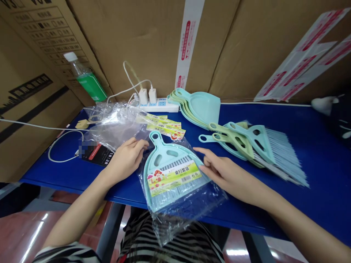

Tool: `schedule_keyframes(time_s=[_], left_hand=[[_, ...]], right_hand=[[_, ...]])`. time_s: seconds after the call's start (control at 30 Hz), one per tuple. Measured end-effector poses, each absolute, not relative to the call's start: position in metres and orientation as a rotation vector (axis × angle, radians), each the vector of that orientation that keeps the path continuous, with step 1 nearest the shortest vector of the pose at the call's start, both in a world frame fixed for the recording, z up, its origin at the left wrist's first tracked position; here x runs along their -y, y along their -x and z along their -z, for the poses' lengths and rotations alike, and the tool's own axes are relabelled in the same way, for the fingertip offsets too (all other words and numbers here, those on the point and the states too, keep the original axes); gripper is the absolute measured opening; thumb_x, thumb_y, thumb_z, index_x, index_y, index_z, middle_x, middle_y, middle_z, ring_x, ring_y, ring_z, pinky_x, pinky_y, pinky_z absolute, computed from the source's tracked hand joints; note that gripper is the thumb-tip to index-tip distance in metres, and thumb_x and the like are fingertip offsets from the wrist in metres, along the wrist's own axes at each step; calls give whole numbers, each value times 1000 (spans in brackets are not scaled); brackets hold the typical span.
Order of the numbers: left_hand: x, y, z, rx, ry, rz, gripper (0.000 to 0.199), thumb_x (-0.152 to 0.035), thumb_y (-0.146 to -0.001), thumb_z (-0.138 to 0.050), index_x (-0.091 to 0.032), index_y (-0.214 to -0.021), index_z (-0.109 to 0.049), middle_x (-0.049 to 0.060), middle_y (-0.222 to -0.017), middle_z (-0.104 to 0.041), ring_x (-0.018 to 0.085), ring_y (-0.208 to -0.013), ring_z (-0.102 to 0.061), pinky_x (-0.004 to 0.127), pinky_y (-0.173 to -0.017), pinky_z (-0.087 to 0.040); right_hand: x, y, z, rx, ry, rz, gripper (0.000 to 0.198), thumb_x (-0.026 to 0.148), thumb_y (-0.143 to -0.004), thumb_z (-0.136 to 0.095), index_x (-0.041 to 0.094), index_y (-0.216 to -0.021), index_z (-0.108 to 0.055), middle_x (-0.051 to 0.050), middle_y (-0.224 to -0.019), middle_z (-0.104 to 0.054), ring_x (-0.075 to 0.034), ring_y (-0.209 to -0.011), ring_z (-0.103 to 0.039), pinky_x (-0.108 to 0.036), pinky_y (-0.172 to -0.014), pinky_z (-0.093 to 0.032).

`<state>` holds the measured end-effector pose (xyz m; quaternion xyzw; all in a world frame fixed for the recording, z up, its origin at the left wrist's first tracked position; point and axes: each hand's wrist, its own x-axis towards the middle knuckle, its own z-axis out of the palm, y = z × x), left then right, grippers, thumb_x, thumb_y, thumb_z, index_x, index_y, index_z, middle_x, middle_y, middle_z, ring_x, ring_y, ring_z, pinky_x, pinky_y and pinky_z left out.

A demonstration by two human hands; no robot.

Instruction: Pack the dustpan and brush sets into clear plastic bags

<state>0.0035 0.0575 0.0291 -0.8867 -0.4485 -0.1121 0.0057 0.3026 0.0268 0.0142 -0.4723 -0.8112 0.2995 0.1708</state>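
Observation:
A light-blue dustpan (153, 186) lies at the table's front edge inside a clear plastic bag (189, 215), with a matching hand brush (167, 150) nested on it. A yellow-green printed card (175, 177) lies across the brush inside the bag. The bag's loose end hangs over the edge. My left hand (130, 159) is closed at the bag's upper left side, its curled fingertips seemingly on the plastic beside the handles. On the right side, my right hand (219, 170) has thumb and index finger apart. Its thumb touches the bag near the card's end.
Behind are stacked dustpans (204, 106), printed cards (167, 126) and empty clear bags (117, 122). Several brushes (255, 146) are piled right. A phone (98, 153), cables, a power strip (161, 106) and a green-labelled bottle (90, 82) stand left. Cardboard (153, 40) walls the back.

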Motion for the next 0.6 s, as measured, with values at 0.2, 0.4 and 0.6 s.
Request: schedule_keyframes(time_s=[0.2,0.4,0.6], left_hand=[[-57,-4,-30,1452,2724,226,27,-21,-97,-32,-19,-99,-59,7,-92,-71,23,-87,-64,37,-81,-53],[-55,-4,-31,1524,2711,252,36,-30,-100,-25,-18,-104,-59,7,-97,-72,24,-87,-68,37,-79,-54],[-54,0,-29,1534,2687,309,35,-29,-101,-25,-17,-114,-55,9,-103,-70,24,-85,-69,37,-75,-56]], right_hand=[[-25,-303,-14,2335,1334,-798,53,26,-96,-32,18,-148,-35,-2,-75,-67,-19,-67,-64,-29,-61,-49],[-26,-310,-13,2351,1252,-658,48,23,-97,-32,22,-143,-43,-6,-95,-72,-17,-69,-67,-27,-62,-52],[-29,-310,-10,2255,1259,-504,38,19,-94,-35,18,-127,-54,-2,-72,-66,-13,-47,-53,-24,-48,-42]])
